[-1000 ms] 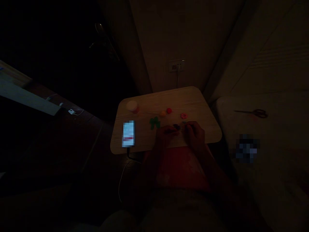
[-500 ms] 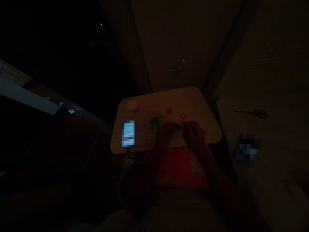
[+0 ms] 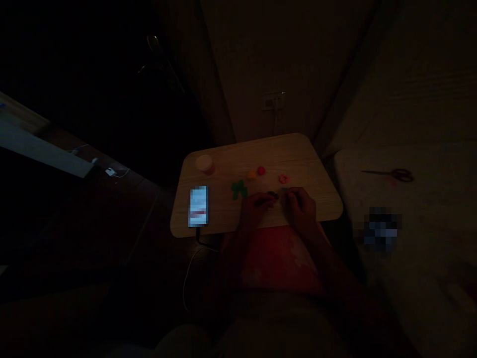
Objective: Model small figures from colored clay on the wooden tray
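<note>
Dark piece seemingly touches the left hand, mid-frame, right hand near; cannot tell either grip; close fingerwork apparently wants steadiness next.

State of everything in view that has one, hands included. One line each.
Left hand: fingers curled at the dark piece, grip unclear
Right hand: thumb and fingers drawn together, hold unclear
Dark piece: at left fingertips, shape too dark to tell
Phone: screen lit, cable at its near end
Tub: upright, lid unclear
Scissors: lying flat, blades look closed
Wall socket: cord plugged in
</note>
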Motion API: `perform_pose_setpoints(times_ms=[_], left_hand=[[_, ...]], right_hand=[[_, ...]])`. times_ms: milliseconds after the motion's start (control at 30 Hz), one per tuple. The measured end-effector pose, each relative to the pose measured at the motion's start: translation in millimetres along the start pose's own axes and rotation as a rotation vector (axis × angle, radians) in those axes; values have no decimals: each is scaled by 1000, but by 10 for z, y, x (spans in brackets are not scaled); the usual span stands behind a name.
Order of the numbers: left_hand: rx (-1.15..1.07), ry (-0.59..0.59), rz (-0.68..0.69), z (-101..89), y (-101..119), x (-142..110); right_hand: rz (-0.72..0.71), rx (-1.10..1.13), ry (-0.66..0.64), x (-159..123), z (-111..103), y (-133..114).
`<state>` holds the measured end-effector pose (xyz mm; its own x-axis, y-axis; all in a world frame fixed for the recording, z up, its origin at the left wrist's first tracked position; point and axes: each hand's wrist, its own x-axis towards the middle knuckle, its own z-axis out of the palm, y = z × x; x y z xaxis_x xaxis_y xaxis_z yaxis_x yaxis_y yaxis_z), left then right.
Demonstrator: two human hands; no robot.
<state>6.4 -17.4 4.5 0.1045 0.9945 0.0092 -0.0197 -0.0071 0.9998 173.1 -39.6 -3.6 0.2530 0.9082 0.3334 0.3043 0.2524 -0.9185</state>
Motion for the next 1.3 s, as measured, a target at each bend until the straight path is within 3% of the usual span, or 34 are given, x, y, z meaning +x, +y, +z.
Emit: perform_pose_setpoints(times_ms=[167,333,800,967,1300], left_hand=[[56,-3,-6,-6,20,-3],[84,-57,70,-31,36,-6],[38,27,140,-28,-3,33],[-84,8,90,-8,7,30],[-26,-9,-9,-1,-18,-7]], right_hand=[[-18,-29,5,5,-3,-19],[-19,-32,11,6,-1,-28],[-8,-24,15,-4,6,-7],[-3,-17,8,-2,4,-6],[7,4,15,6,6,-30]])
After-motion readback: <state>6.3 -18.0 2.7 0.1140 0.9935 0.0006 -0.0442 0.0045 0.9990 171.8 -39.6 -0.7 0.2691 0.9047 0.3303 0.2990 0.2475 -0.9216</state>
